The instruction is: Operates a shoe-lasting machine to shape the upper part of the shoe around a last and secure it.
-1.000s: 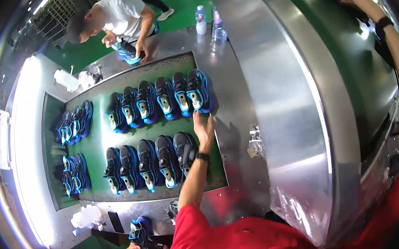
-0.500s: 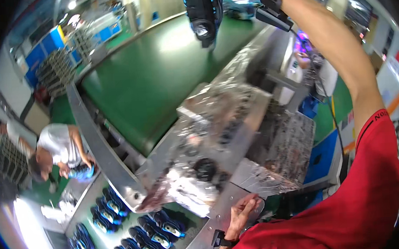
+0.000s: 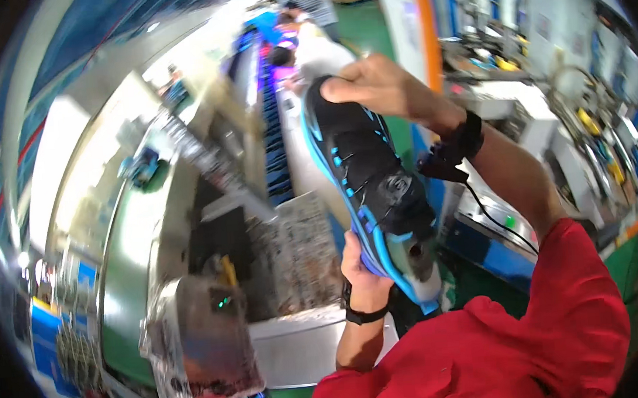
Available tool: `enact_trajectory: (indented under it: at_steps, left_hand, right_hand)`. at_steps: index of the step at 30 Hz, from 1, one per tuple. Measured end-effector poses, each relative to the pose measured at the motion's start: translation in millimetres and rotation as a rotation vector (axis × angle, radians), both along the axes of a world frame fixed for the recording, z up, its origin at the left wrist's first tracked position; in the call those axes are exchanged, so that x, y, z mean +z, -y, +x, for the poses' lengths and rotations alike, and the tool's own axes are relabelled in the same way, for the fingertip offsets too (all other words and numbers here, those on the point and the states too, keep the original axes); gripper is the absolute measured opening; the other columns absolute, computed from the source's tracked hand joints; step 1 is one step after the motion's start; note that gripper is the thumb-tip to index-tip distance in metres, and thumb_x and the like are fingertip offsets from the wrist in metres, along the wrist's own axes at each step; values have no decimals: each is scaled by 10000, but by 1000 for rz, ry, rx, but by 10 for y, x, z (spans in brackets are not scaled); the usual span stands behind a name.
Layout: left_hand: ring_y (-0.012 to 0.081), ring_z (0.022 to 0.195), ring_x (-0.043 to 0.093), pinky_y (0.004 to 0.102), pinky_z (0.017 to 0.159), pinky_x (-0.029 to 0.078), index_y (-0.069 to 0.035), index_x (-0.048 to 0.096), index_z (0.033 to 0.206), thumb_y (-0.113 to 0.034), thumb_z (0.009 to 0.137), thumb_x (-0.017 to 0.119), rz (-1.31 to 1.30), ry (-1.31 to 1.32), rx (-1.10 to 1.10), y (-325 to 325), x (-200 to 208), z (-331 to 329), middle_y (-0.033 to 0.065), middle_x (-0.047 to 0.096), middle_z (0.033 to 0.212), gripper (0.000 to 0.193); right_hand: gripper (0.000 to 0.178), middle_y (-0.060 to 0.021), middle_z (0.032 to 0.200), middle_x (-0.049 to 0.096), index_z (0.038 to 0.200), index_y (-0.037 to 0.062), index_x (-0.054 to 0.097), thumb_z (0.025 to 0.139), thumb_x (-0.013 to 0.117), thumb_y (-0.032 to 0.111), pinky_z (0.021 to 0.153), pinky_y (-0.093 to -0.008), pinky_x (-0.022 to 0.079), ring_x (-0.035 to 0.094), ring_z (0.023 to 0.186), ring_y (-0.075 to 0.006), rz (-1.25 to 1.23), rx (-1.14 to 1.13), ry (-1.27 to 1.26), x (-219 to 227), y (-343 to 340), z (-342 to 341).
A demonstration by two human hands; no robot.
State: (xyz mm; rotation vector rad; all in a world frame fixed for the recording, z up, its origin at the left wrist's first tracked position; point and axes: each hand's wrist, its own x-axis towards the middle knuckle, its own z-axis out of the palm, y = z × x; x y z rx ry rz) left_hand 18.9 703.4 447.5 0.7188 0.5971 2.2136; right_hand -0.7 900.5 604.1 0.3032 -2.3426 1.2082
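Observation:
A black shoe (image 3: 360,148) with bright blue edging and blue lace loops is held up in front of my chest, tilted with its toe up and away. My right hand (image 3: 381,87) grips the toe end from above, thumb across the upper. Lower down, my left hand (image 3: 366,273) holds the sole side near the heel; some of its fingers are hidden behind the shoe. A pale, translucent piece (image 3: 416,262) shows at the heel end. Dark bands sit on both my wrists, and a black cable hangs from the right one.
Left of me stands a machine with a plastic-wrapped box (image 3: 214,339) and a foil-covered panel (image 3: 300,252). A green conveyor belt (image 3: 120,265) runs beyond it. People (image 3: 287,53) work farther back. An orange post (image 3: 427,29) and a cluttered bench (image 3: 484,69) stand at right.
My view has swung right, away from the belt. The shoe has come from above the belt to before my chest. My left hand, earlier free over the metal plate, now holds the shoe too.

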Motion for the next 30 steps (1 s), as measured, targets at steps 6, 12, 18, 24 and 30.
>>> enact_trajectory:
  at_steps: [6,12,18,24,30]
  left_hand:
    - [264,1215,527,394,1049,405,7,315,1448,-189,931,565,-66,54,-131,-1221,-280,632,148,505,1354,606]
    - [200,1150,536,337,1008,406,74,304,1443,-97,917,571,-328,-245,-251,-2532,-491,1894,135,542,1295,614]
    - [176,1173,504,300,1020,384,47,309,1456,-241,919,640,-437,-497,-485,-3600,-692,2926,127,484,1360,694]
    - [111,932,618,236,814,501,86,527,1272,-359,934,625,-643,-679,-421,-5331,-1249,2982,90,637,1054,568]
    - [405,857,639,452,790,493,10,614,946,-386,758,730,-739,-1248,28,-6903,-2042,3272,225,663,890,454]
  right_hand:
    - [411,-10,948,630,1174,-1,580,917,600,319,643,-245,439,509,726,-72,-531,-409,-50,-1299,-918,1949]
    - [735,-10,1043,616,1284,11,514,657,840,214,855,-243,447,534,934,-92,-737,-889,-217,-1990,-1327,3522]
    - [603,-52,969,650,1202,-6,582,645,771,125,816,-263,489,598,855,-121,-911,-1257,-279,-2272,-2131,4774]
    - [597,-44,993,640,1210,15,583,660,769,159,799,-239,480,590,861,-107,-717,-1582,-299,-2394,-2602,5578]
    - [555,-35,992,615,1186,1,578,649,694,79,747,-230,485,580,812,-95,-657,-1813,-320,-2303,-2681,6026]
